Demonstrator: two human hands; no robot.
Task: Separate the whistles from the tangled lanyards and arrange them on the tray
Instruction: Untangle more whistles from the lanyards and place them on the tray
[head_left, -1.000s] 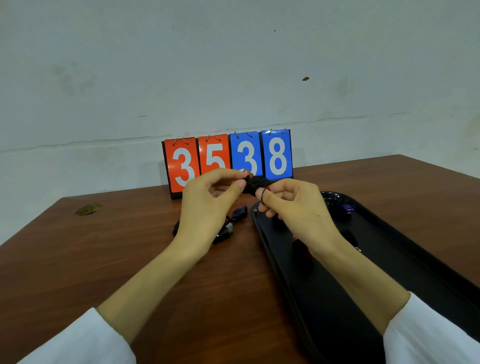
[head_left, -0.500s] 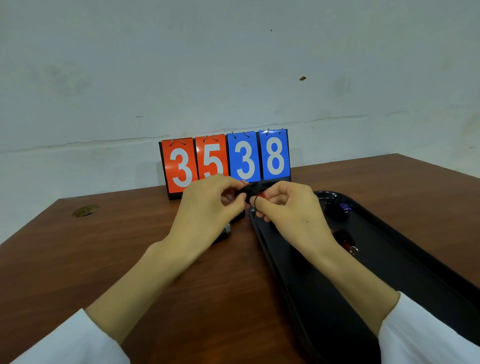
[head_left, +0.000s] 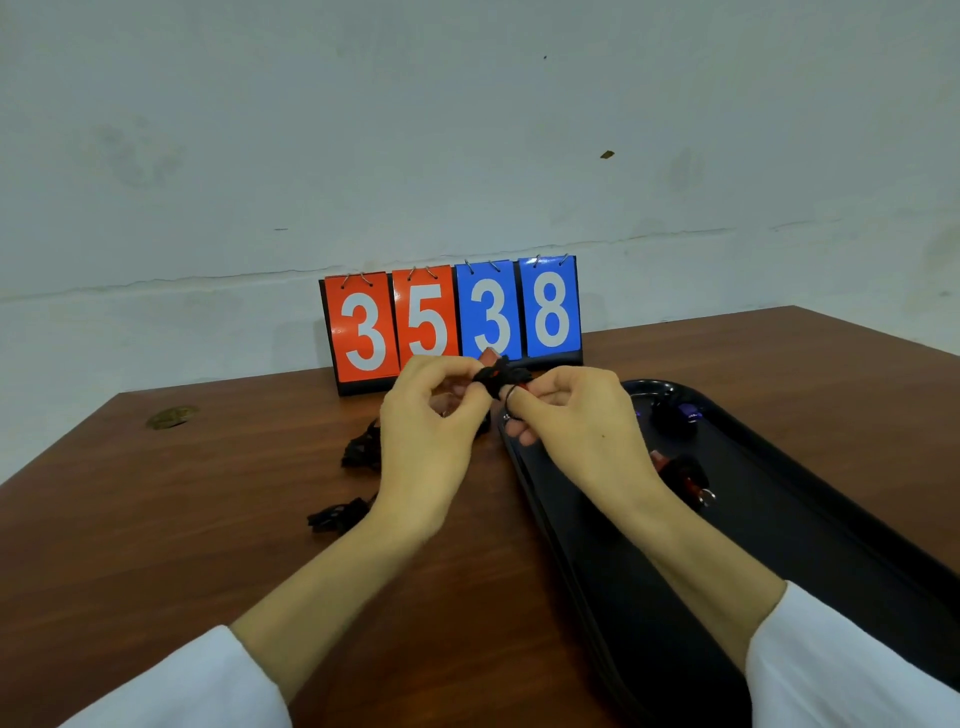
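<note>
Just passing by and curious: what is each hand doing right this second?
Left hand: fingers closed, pinching the black lanyard bundle with a red whistle.
Right hand: fingers closed on the same bundle, a metal ring around one fingertip.

Left hand (head_left: 431, 415) and right hand (head_left: 576, 415) raised together, fingertips pinched, forearms bare below white sleeves

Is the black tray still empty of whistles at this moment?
No: the black tray already holds a red whistle and a purple whistle, lying apart from each other.
</note>
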